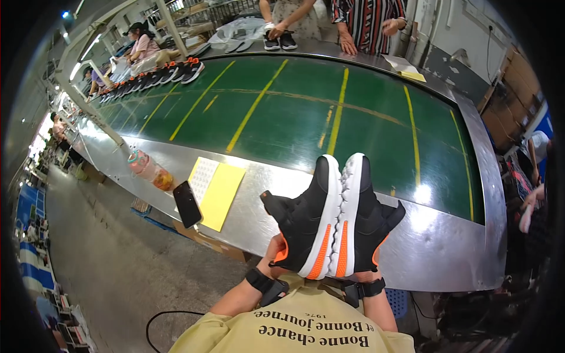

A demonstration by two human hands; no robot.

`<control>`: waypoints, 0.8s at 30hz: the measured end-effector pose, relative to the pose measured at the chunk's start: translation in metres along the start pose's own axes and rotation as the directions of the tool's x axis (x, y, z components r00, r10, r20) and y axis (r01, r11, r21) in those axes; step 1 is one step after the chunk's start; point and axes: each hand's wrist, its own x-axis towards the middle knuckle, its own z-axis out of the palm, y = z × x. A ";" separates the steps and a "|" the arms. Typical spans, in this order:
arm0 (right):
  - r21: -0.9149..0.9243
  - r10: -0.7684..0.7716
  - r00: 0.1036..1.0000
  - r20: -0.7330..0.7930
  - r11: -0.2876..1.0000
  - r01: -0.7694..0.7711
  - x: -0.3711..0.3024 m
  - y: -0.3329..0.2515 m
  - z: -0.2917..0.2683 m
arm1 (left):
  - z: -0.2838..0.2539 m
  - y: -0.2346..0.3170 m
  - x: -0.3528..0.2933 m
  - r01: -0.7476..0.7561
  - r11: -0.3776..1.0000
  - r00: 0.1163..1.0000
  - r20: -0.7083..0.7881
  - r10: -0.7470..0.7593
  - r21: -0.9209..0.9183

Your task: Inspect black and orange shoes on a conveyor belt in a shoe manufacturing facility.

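Two black sneakers with white soles and orange heel parts are up before my chest, sole against sole, toes pointing away from me. My left hand (274, 252) grips the left sneaker (303, 217) at its orange-lined opening, with most of the fingers hidden. At the heel end of the right sneaker (368, 206) is my right hand (368, 275), closed on it and largely covered by the shoe. Dark straps circle both wrists.
A green conveyor belt (282, 112) with yellow lines runs inside a metal table edge (435, 253). Left lie a phone (188, 204), yellow paper (225, 194), a sticker sheet (203, 178) and a bottle (150, 169). Sneakers (159, 76) line the far left; co-workers stand opposite.
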 end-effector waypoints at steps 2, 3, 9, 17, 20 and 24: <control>0.019 0.001 1.000 0.008 1.000 -0.001 0.001 -0.005 0.000 | 0.001 0.001 0.003 0.037 0.999 0.999 0.003 -0.037 -0.036; 0.029 0.008 1.000 0.019 1.000 -0.008 0.000 -0.006 0.000 | -0.002 0.002 0.002 0.033 0.999 0.999 -0.014 -0.033 0.000; 0.090 0.064 0.993 0.102 0.993 -0.074 0.003 -0.026 -0.001 | -0.005 0.013 -0.006 -0.007 0.969 0.977 -0.203 0.059 0.248; -0.248 -0.202 0.965 0.168 0.939 0.240 0.005 -0.028 0.006 | 0.071 0.001 0.019 -0.349 -0.207 0.805 0.406 0.432 0.914; -0.127 -0.133 0.979 0.155 0.980 0.153 0.010 -0.022 0.010 | 0.098 -0.013 0.015 -0.361 -0.227 0.837 0.421 0.349 0.905; 0.008 0.003 0.996 0.090 1.000 -0.004 0.002 -0.017 0.010 | 0.094 -0.020 0.024 -0.356 -0.221 0.840 0.414 0.351 0.908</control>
